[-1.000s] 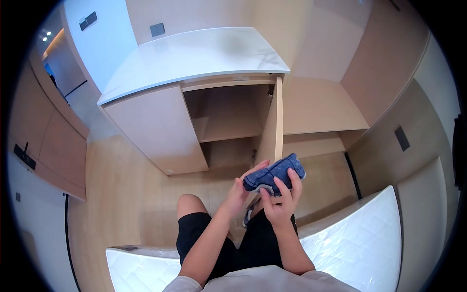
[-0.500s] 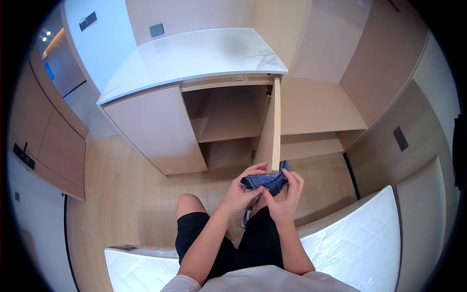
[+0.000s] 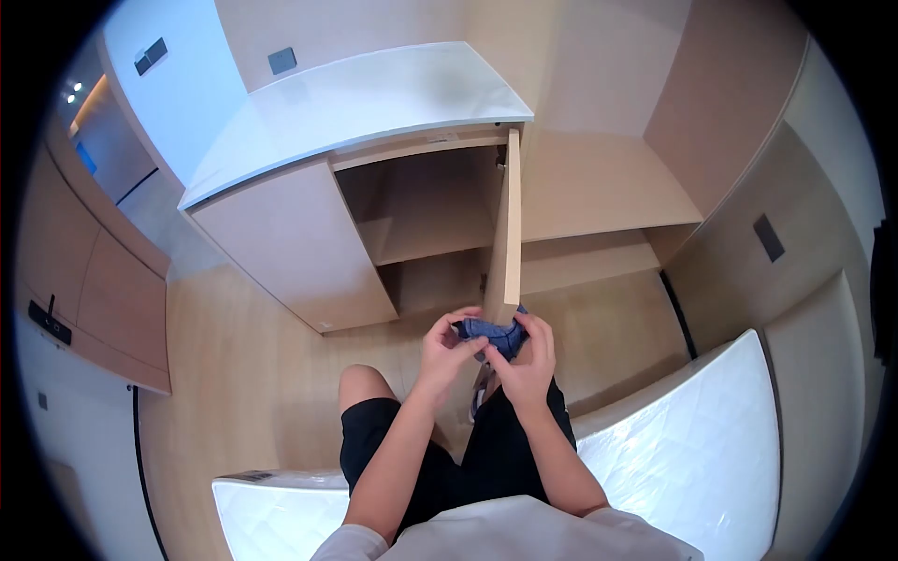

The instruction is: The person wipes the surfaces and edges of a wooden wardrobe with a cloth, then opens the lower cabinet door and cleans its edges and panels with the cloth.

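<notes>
A blue cloth (image 3: 499, 338) with dark lines is bunched between my two hands, close below the near edge of the open cabinet door (image 3: 507, 234). My left hand (image 3: 446, 353) pinches its left side, fingers curled up near the door. At the opposite side, my right hand (image 3: 529, 366) grips the cloth between thumb and fingers. Both thumbs come close together at the front of it. Whether the cloth touches the door's lower corner cannot be made out. The wooden cabinet (image 3: 290, 243) shows shelves inside its opened half.
A white marbled countertop (image 3: 374, 93) tops the cabinet. To its right is a low wooden shelf (image 3: 599, 187). Plastic-wrapped mattress (image 3: 692, 449) lies beneath and beside me. A wooden door (image 3: 94, 271) with a black handle stands at the left. Wood flooring (image 3: 243, 374) lies between.
The view has shifted slightly, so the cabinet and hands appear a little to the left. Both hands keep hold of the cloth, which looks more gathered under the door edge.
</notes>
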`<control>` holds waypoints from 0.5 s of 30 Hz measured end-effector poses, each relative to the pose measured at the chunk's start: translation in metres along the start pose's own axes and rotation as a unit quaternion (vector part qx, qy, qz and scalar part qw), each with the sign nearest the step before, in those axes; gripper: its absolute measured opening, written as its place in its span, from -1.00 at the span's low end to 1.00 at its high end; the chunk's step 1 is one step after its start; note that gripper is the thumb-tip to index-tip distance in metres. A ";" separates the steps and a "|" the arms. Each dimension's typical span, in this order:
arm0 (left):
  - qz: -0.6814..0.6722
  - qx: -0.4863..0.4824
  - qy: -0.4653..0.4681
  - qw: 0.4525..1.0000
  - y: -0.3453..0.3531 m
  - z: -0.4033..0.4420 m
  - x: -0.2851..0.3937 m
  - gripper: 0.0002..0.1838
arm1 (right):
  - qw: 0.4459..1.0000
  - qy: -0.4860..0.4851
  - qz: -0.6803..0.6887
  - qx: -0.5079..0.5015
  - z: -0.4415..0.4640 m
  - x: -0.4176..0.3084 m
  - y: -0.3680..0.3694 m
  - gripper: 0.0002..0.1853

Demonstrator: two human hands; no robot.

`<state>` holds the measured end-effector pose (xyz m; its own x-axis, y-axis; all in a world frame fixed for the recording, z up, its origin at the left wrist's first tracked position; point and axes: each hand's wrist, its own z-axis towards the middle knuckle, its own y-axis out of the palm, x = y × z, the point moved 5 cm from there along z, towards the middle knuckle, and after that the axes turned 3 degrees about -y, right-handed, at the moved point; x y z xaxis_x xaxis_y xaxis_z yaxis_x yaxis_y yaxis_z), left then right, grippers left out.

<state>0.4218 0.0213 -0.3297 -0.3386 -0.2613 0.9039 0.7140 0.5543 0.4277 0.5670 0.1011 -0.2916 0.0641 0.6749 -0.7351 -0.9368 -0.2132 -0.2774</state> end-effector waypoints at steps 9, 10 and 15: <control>0.087 -0.058 0.118 0.987 0.027 0.020 0.058 -0.72 | 0.995 -0.057 0.058 0.064 0.035 -0.031 0.001 -0.28; 0.072 -0.058 0.102 0.991 0.027 0.019 0.051 -0.72 | 0.994 -0.083 0.042 0.061 0.031 -0.025 0.004 -0.22; 0.038 -0.021 0.044 0.998 0.012 0.013 0.006 -0.77 | 0.998 -0.034 0.043 0.034 0.005 0.001 0.013 -0.28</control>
<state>0.4205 0.0370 -0.3194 -0.2290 -0.2896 0.9293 0.7613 0.5416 0.3564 0.5532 0.1026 -0.2934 -0.0380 0.7028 -0.7103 -0.9592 -0.2250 -0.1713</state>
